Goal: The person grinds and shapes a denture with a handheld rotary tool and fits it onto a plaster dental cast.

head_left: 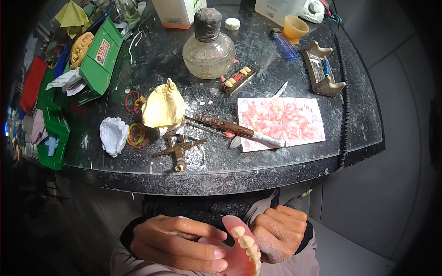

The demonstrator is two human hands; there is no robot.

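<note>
A denture (239, 258) with a pink base and a row of cream teeth is held over my lap, below the bench's front edge. My left hand (182, 244) grips it from the left, its fingers lying across the pink base. Against the toothed side, my right hand (280, 232) is closed, with its fingers curled under. Whether that hand grips the denture or something else is hidden. Beyond my hands on the bench, a yellow plaster cast (163, 108) sits on a brass articulator (178, 149). A wooden-handled knife (230, 127) lies partly over a pink-smeared pad (283, 117).
A glass spirit lamp (208, 53) stands at the back middle, near a strip of artificial teeth (237, 80). Green bins (99, 62) line the left. A blue lighter (284, 44), a tool rest (322, 69) and a black cord (343, 101) are on the right. A white moulded piece (114, 135) lies left.
</note>
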